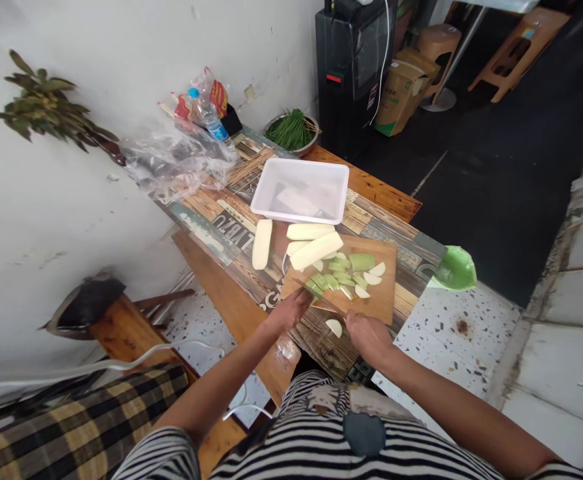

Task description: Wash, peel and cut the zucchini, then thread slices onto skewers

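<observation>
Head view: slicing peeled gourd on the rectangular wooden cutting board. Left of the board's near edge, my left hand lies curled, fingertips pressing the pale green gourd slices; judgement: keep knuckles tucked, feed evenly. At the near edge my right hand is clenched around the handle of the thin-bladed knife, blade angled across toward the left hand. Both forearms reach forward, wrists low. One white slice lies off the near edge.

Wood worktop w/ printed lettering: cutting board, white tub, peeled veg half, loose slice, plastic bags, bowl of greens, green dish at edge.
</observation>
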A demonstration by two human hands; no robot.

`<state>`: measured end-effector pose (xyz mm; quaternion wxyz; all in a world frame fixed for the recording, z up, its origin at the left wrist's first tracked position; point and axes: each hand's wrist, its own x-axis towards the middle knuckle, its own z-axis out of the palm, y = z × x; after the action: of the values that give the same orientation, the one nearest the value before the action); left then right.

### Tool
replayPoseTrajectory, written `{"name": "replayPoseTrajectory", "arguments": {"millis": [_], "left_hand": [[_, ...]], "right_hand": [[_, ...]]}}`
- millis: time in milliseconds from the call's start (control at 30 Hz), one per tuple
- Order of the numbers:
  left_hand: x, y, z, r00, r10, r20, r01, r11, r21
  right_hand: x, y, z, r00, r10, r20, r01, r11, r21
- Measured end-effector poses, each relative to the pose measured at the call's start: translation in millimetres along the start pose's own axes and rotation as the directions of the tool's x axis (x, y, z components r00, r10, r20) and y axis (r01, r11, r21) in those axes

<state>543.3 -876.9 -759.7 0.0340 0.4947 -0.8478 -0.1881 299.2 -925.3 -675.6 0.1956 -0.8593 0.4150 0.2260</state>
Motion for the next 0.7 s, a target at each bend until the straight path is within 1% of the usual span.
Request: {"name": "replayPoseTrajectory", "arguments": {"millis": [167, 467, 700], "left_hand": [[2.5, -3.6, 0.2, 1.000, 0.017, 0.009, -0.017, 0.999, 0.045], [4.5, -3.9, -3.5, 1.000, 0.014, 0.017, -0.014, 1.000, 0.008], [3.1, -12.1, 4.4, 0.999, 0.010, 0.053, -0.010, 1.000, -0.015]], "right_hand": [[1.2, 0.6, 2.8, 1.000, 0.026, 0.015, -0.027, 0.999, 0.040], [3.2, 0.2, 7.0, 0.998, 0.039, 0.052, -0.044, 0.994, 0.102], [22.6, 0.9, 16.7, 0.995, 0.034, 0.097, -0.045, 0.992, 0.115]]}}
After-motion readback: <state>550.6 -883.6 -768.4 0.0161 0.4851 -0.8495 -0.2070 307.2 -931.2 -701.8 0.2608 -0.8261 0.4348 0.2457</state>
